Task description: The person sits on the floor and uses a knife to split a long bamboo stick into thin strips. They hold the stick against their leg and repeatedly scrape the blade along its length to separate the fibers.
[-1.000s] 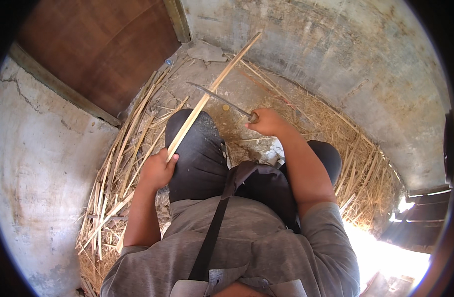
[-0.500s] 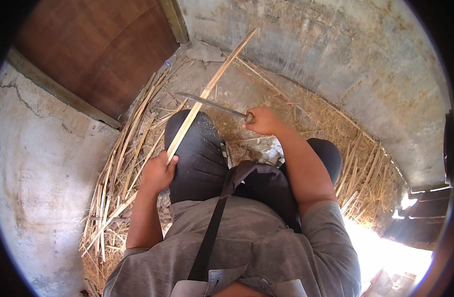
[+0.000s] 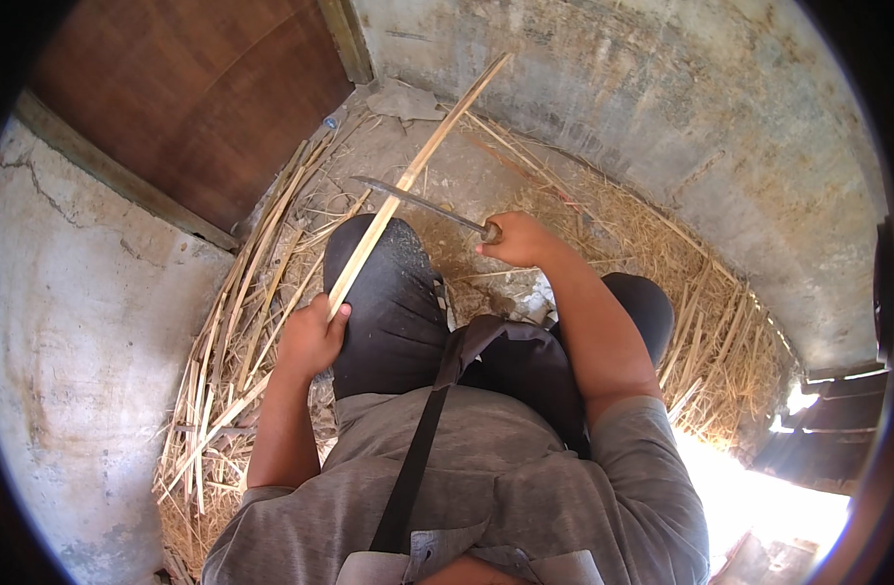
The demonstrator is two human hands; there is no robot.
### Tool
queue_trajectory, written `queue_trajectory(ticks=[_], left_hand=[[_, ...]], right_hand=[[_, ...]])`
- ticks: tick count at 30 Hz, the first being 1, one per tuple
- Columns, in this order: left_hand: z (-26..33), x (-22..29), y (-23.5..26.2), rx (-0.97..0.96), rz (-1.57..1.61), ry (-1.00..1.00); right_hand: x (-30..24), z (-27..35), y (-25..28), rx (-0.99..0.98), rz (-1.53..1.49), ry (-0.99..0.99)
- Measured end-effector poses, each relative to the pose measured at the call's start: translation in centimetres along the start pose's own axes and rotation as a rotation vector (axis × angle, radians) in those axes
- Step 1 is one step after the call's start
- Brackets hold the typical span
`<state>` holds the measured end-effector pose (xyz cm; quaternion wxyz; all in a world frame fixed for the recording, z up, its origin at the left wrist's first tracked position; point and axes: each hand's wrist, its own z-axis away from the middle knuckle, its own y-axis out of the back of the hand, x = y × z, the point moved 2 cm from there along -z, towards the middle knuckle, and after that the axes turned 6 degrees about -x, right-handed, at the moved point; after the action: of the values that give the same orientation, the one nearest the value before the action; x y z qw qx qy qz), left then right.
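Gripping pale strip (image 3: 369,244) in left hand (image 3: 312,336), over left knee (image 3: 405,268) | grasping knife (image 3: 432,206) in right hand (image 3: 520,240) | crossing strip slightly lower than a second ago, apparently reaching stretch nearer left hand

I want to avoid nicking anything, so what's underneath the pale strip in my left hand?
Beneath the pale strip show the left knee and, farther out, dusty floor. Whatever the strip directly covers, and anything under the left hand, is hidden.
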<state>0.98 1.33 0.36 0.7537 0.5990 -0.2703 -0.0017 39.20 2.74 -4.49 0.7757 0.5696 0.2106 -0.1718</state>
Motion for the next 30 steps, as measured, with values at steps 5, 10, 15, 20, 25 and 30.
queue_trajectory(ticks=[5, 10, 15, 20, 25, 30], left_hand=[[-0.1, -0.4, -0.2, 0.002, 0.047, -0.004], [-0.1, -0.4, -0.2, 0.009, 0.056, -0.018], [-0.1, -0.6, -0.4, 0.019, 0.077, -0.039], [-0.2, -1.0, -0.7, 0.02, 0.116, -0.044], [-0.2, -0.8, -0.3, -0.071, 0.145, 0.022], [-0.3, -1.4, -0.9, -0.005, 0.139, -0.027]], right_hand=[[0.2, -0.2, -0.2, 0.006, 0.011, 0.004], [0.1, -0.1, -0.4, 0.005, -0.018, 0.009], [0.6, -0.5, -0.9, 0.023, -0.033, 0.019], [0.2, -0.3, -0.7, -0.014, -0.074, 0.007], [0.4, -0.5, -1.1, -0.012, -0.099, -0.002], [0.1, -0.5, -1.3, 0.05, -0.067, 0.042]])
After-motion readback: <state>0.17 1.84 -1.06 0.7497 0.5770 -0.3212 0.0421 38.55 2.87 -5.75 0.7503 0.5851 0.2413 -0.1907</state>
